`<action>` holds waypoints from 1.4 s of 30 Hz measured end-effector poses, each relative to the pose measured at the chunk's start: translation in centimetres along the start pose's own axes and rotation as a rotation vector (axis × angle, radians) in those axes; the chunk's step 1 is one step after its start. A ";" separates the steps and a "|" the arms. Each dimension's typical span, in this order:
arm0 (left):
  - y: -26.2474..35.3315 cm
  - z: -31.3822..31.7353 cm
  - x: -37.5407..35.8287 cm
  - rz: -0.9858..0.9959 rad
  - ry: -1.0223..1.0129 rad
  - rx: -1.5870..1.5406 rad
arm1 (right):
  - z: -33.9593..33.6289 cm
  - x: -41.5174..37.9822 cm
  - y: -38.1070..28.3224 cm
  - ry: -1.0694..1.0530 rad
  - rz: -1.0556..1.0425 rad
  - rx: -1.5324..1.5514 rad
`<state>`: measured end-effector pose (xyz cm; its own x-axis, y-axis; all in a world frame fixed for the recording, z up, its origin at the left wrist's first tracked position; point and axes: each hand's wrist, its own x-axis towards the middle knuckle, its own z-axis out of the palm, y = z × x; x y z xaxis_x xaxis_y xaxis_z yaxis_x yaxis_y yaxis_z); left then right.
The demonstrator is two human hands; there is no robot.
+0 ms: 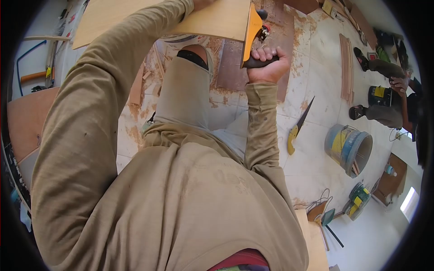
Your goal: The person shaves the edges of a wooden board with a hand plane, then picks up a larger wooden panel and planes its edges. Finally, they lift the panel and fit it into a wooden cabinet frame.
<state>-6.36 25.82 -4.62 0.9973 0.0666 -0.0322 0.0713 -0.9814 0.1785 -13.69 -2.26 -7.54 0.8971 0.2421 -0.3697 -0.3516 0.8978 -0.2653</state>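
A pale plywood board (pixel 135 20) lies across my raised knee (pixel 187 86) at the top of the view. My left arm reaches up over it, and only the edge of my left hand (pixel 201 3) shows at the frame's top, resting on the board, its fingers cut off. My right hand (pixel 269 63) is closed around the dark grip of a yellow-orange handsaw (pixel 251 34), whose blade stands on edge against the board's right side.
A second handsaw with a yellow handle (pixel 298 126) lies on the sawdust-strewn tiled floor. To the right are a blue bucket (pixel 348 149), a green power tool (pixel 357 198), long wood strips (pixel 346 67) and another person sitting (pixel 389 90). A brown panel (pixel 27 117) leans at left.
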 end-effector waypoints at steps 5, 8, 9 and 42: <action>2.9 -3.4 -8.9 0.324 -0.214 0.133 | -2.5 -2.7 2.7 0.024 -0.011 0.099; 3.6 -2.1 -10.0 0.358 -0.148 0.203 | -2.4 -4.6 3.1 -0.010 -0.049 0.071; 3.7 -1.5 -10.0 0.343 -0.096 0.211 | -2.0 -6.2 3.0 -0.011 -0.063 0.040; 2.4 0.0 -9.2 0.386 -0.047 0.264 | -1.1 -15.3 3.6 -0.012 -0.113 -0.179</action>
<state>-15.37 22.83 -3.86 0.9475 -0.3144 -0.0583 -0.3180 -0.9455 -0.0695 -29.02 -3.10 -3.78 0.9363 0.1491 -0.3179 -0.2896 0.8398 -0.4591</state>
